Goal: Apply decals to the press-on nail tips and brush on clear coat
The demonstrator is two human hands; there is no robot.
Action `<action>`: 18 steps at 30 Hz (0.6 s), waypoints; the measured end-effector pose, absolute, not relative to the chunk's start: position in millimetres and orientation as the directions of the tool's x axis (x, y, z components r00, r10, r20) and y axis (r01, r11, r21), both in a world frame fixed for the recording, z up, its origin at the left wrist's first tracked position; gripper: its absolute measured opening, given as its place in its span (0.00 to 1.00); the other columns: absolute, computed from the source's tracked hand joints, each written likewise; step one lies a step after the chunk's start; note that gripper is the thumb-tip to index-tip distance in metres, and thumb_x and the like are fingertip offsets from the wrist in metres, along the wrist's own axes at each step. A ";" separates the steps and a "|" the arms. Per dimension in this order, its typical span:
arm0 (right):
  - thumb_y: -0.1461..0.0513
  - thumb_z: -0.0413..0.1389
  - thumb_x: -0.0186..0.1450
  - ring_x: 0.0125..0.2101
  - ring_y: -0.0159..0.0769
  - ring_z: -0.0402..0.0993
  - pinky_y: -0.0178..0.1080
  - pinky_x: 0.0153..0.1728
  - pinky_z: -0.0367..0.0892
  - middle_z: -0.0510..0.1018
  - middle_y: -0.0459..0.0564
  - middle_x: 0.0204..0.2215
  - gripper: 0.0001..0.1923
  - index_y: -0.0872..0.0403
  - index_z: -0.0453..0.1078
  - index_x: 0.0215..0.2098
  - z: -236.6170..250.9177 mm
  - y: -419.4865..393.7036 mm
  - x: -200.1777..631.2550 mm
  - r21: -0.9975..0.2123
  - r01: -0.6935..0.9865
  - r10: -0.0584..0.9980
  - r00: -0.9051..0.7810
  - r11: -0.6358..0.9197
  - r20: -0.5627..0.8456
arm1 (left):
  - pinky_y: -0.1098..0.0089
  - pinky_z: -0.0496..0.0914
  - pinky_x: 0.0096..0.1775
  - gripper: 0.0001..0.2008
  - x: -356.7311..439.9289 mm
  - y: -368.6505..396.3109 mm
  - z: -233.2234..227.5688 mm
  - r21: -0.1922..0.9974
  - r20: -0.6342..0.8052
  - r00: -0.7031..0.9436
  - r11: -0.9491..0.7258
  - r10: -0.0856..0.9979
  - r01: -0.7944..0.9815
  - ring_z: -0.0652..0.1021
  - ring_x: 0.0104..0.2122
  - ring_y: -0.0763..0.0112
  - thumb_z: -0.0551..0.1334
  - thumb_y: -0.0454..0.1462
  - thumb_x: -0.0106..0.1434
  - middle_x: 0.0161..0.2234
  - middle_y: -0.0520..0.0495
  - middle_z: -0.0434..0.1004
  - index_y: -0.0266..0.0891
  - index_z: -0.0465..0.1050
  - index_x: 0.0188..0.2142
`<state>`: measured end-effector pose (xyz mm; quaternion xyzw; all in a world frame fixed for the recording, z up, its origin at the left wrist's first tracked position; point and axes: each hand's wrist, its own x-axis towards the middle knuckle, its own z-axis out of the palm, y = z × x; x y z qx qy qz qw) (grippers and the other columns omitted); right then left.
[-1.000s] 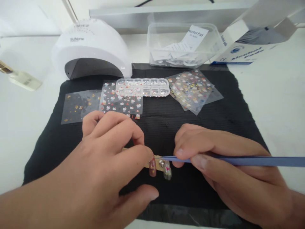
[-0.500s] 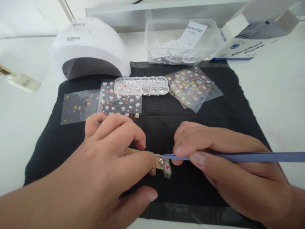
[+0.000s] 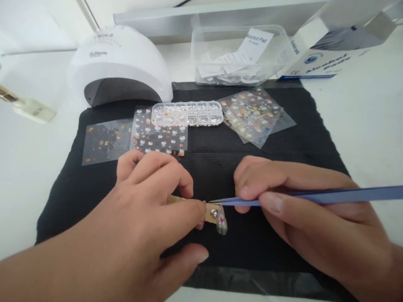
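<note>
One clear false nail [image 3: 221, 222] bears tiny decals.

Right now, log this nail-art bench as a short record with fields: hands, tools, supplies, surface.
left hand: left hand pins a wooden stick to the mat
nail tip: clear decorated nail tip at the stick's end
right hand: right hand pinches blue tweezers, points at the stick's end
surface: black mat on a white table
supplies: gem box, sticker sheets, more sticker sheets at left
behind: white nail lamp, clear tub of packets, alcohol pad box
</note>
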<state>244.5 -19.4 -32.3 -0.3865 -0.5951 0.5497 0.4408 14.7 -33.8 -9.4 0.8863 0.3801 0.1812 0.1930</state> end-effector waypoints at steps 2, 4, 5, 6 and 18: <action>0.69 0.59 0.61 0.26 0.35 0.72 0.38 0.26 0.65 0.77 0.46 0.21 0.11 0.50 0.81 0.29 -31.3 -17.9 243.7 -0.997 -0.054 0.959 -0.275 0.059 0.072 | 0.51 0.57 0.44 0.05 15.1 -33.3 -9.8 0.479 0.177 0.646 -0.638 0.743 0.602 0.72 0.43 0.55 0.61 0.33 0.63 0.39 0.47 0.73 0.44 0.75 0.34; 0.69 0.58 0.60 0.25 0.35 0.72 0.38 0.26 0.65 0.77 0.46 0.20 0.12 0.49 0.81 0.27 -30.5 -16.5 243.0 -0.997 -0.067 0.969 -0.241 0.034 0.049 | 0.51 0.57 0.44 0.04 14.8 -33.2 -9.8 0.485 0.187 0.638 -0.635 0.747 0.602 0.72 0.43 0.56 0.61 0.33 0.63 0.39 0.47 0.73 0.44 0.74 0.35; 0.69 0.58 0.60 0.25 0.34 0.72 0.38 0.27 0.66 0.77 0.46 0.20 0.12 0.49 0.81 0.27 -30.4 -15.8 242.8 -0.997 -0.077 0.975 -0.220 0.022 0.039 | 0.51 0.58 0.44 0.04 14.4 -33.2 -9.6 0.491 0.196 0.630 -0.631 0.752 0.600 0.72 0.42 0.56 0.61 0.33 0.63 0.39 0.47 0.73 0.44 0.74 0.36; 0.69 0.58 0.60 0.25 0.34 0.73 0.38 0.27 0.66 0.78 0.46 0.19 0.12 0.49 0.81 0.26 -30.4 -15.3 242.8 -0.996 -0.091 0.979 -0.202 0.015 0.033 | 0.51 0.58 0.45 0.05 13.8 -33.3 -9.3 0.496 0.206 0.622 -0.629 0.755 0.598 0.72 0.43 0.56 0.61 0.34 0.63 0.39 0.47 0.72 0.44 0.74 0.37; 0.71 0.57 0.60 0.25 0.32 0.74 0.39 0.31 0.65 0.78 0.44 0.19 0.13 0.50 0.82 0.28 -38.2 -7.9 246.4 -0.973 -0.218 0.985 -0.133 0.078 0.109 | 0.49 0.56 0.46 0.11 12.4 -37.6 -6.0 0.465 0.139 0.678 -0.652 0.722 0.599 0.71 0.46 0.54 0.62 0.36 0.65 0.44 0.46 0.70 0.48 0.75 0.47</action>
